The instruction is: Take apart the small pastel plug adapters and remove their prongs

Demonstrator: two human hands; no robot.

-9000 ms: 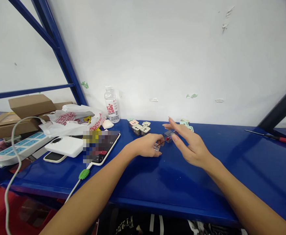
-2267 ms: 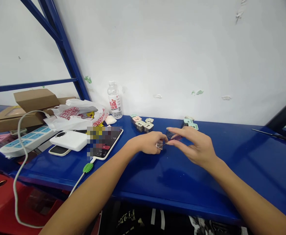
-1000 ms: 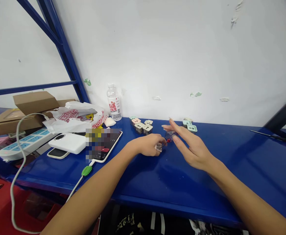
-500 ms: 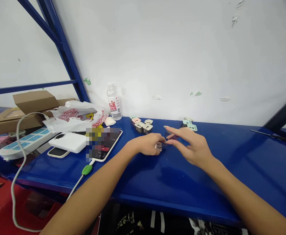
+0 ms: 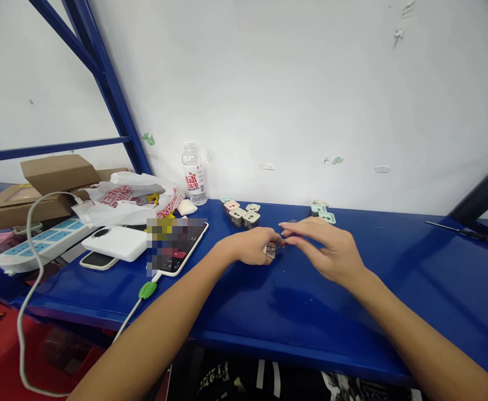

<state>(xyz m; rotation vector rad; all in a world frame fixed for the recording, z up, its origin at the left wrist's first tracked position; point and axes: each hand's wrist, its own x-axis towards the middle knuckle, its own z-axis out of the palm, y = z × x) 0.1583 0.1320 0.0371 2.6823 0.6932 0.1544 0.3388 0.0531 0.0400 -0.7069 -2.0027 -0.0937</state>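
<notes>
My left hand [image 5: 250, 247] rests on the blue shelf [image 5: 377, 295], its fingertips shut on a small square socket block [image 5: 271, 250]. My right hand [image 5: 325, 245] is just to the right, its curled fingers over a small clear piece with a red speck [image 5: 288, 241], which they mostly hide. Behind my hands stand several beige and pastel socket blocks [image 5: 239, 216], and further right several mint ones [image 5: 321, 213].
A water bottle [image 5: 193, 174] stands by the wall. To the left lie a phone on a cable [image 5: 177, 249], a white power bank [image 5: 114, 243], a power strip [image 5: 39, 239], a plastic bag [image 5: 122, 197] and cardboard boxes [image 5: 52, 174]. A red-handled screwdriver [image 5: 478, 237] lies at the right.
My right hand's fingers have closed down from spread over the clear piece, now hiding most of it. My left hand still holds the block in about the same place.
</notes>
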